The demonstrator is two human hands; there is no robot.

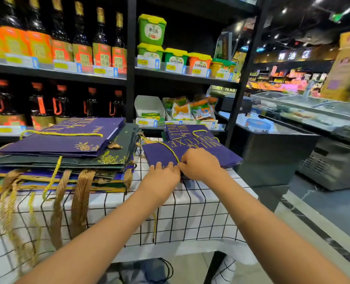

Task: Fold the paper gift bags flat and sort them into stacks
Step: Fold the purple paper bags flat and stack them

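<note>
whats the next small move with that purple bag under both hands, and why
Probably tuck the gold cord handle flat and press down the near edge of the purple bag. Both the left hand and right hand pinch at that edge where the cord ends, and the bag already lies on the smaller right stack.

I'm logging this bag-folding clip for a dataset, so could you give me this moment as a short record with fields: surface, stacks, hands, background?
surface: table under a white grid-patterned cloth
left stack: tall pile of flat bags, purple and dark green, gold cord handles hanging over the front edge
right stack: flat purple bags with gold lettering
left hand: left hand at the near edge of the top right-stack bag, fingers curled on it
right hand: right hand beside it, pinching the gold cord
background: store shelves with bottles and tubs
</note>
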